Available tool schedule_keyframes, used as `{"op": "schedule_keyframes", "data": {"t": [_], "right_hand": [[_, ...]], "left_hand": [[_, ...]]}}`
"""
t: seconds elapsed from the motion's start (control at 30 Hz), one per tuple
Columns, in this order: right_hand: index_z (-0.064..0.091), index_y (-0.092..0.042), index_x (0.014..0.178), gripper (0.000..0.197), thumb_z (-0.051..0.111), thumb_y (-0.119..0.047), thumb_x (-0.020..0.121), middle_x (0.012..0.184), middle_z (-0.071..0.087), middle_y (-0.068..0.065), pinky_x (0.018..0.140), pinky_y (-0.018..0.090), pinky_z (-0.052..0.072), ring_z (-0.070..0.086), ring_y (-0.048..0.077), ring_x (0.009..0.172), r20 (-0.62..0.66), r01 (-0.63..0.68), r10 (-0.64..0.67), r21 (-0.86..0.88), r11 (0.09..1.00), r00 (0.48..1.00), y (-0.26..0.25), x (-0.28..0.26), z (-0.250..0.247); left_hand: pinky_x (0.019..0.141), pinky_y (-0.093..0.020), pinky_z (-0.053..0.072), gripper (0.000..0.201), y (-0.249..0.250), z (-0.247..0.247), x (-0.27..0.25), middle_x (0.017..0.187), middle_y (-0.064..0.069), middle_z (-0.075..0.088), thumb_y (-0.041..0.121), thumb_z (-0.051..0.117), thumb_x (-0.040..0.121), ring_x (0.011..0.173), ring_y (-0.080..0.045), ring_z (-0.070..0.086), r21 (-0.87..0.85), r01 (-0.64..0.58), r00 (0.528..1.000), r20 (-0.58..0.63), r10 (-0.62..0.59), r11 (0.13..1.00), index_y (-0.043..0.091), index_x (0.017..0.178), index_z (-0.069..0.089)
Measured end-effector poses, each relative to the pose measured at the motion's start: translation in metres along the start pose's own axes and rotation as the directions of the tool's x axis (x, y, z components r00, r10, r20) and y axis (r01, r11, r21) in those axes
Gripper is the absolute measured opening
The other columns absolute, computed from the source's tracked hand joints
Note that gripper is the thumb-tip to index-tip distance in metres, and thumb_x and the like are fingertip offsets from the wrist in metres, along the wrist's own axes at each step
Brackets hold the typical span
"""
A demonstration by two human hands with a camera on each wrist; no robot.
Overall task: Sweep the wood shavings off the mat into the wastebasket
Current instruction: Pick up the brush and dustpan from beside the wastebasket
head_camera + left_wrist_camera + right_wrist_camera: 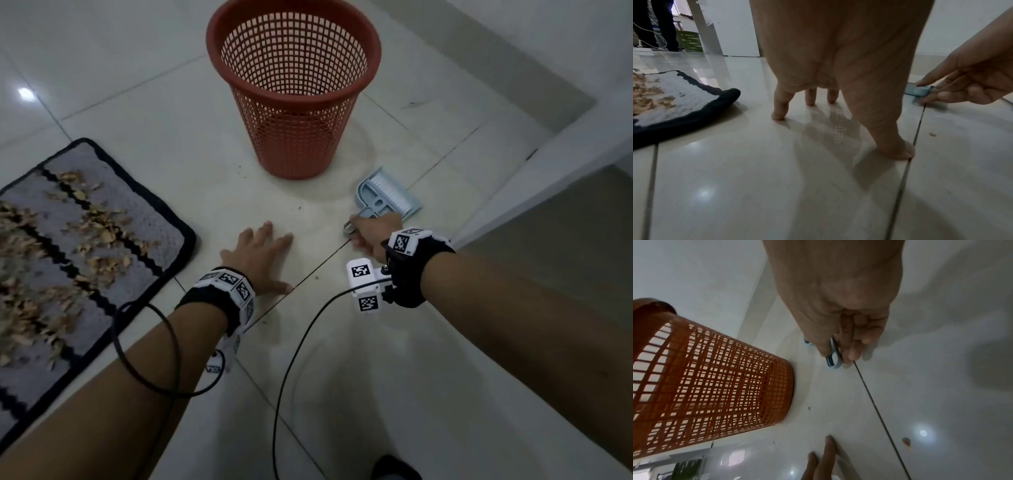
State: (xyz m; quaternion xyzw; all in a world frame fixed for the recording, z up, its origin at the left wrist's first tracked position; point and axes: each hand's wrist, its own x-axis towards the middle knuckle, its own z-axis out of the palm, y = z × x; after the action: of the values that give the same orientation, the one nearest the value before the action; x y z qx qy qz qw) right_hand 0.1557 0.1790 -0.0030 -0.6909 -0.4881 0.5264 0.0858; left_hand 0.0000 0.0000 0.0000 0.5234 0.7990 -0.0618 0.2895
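A grey mat with a black border lies on the floor at the left, strewn with tan wood shavings; its corner also shows in the left wrist view. The red mesh wastebasket stands upright at the top centre. A light blue dustpan with a white-bristled brush nested in it lies just right of the basket's base. My right hand pinches the set's handle between thumb and fingers. My left hand presses spread fingertips on the tile between mat and dustpan.
The floor is glossy white tile with dark grout lines. A raised white ledge runs along the right. Black cables hang from both wrists. In the left wrist view a person's legs and a green crate stand far behind the mat.
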Motion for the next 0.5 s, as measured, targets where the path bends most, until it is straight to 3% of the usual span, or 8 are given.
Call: {"op": "schedule_keyframes", "data": {"t": [0.1,0.17,0.27,0.4,0.5], "right_hand": [[0.072,0.007,0.095,0.032,0.072,-0.024,0.087,0.061,0.065,0.011,0.032,0.013,0.031,0.046,0.012,0.027,-0.017,-0.023,0.024,0.067,0.997,1.000,0.002,0.001,0.000],[0.072,0.007,0.099,0.034,0.072,-0.024,0.087,0.068,0.066,0.013,0.032,0.013,0.029,0.046,0.014,0.033,-0.002,-0.025,0.025,0.089,0.996,1.000,0.004,-0.003,0.001],[0.073,0.004,0.099,0.031,0.070,-0.026,0.089,0.073,0.070,0.011,0.034,0.015,0.032,0.048,0.013,0.040,0.036,0.022,-0.025,0.082,0.996,0.999,0.005,-0.011,0.000],[0.073,0.003,0.097,0.031,0.071,-0.027,0.089,0.083,0.074,0.013,0.045,0.023,0.041,0.057,0.014,0.054,0.096,0.098,-0.101,0.038,0.994,0.990,0.017,-0.031,0.002],[0.070,0.003,0.097,0.028,0.068,-0.024,0.092,0.085,0.073,0.010,0.045,0.020,0.041,0.061,0.010,0.056,0.169,0.161,-0.159,0.003,0.987,0.973,0.026,-0.053,0.005]], "left_hand": [[0.105,-0.069,0.032,0.110,0.000,-0.001,0.001,0.164,0.006,-0.008,0.068,0.073,0.070,0.150,-0.031,0.001,0.024,0.004,1.000,0.012,-0.004,1.000,0.048,0.153,0.003],[0.105,-0.069,0.032,0.110,0.000,0.001,0.003,0.164,0.006,-0.009,0.068,0.073,0.070,0.150,-0.031,0.001,0.030,0.011,1.000,0.023,-0.011,1.000,0.048,0.153,0.003],[0.105,-0.069,0.031,0.110,-0.002,0.003,0.004,0.164,0.006,-0.009,0.069,0.072,0.070,0.150,-0.031,0.000,0.050,0.010,1.000,0.027,-0.012,0.999,0.048,0.153,0.003],[0.107,-0.069,0.029,0.109,-0.003,0.003,0.003,0.164,0.006,-0.012,0.069,0.070,0.072,0.150,-0.031,-0.002,0.046,-0.005,0.999,0.037,0.003,0.999,0.047,0.153,0.000],[0.111,-0.066,0.025,0.103,-0.003,0.006,-0.004,0.164,0.006,-0.014,0.069,0.067,0.076,0.151,-0.029,-0.004,0.031,-0.004,0.999,0.036,0.002,1.000,0.045,0.154,0.004]]}}
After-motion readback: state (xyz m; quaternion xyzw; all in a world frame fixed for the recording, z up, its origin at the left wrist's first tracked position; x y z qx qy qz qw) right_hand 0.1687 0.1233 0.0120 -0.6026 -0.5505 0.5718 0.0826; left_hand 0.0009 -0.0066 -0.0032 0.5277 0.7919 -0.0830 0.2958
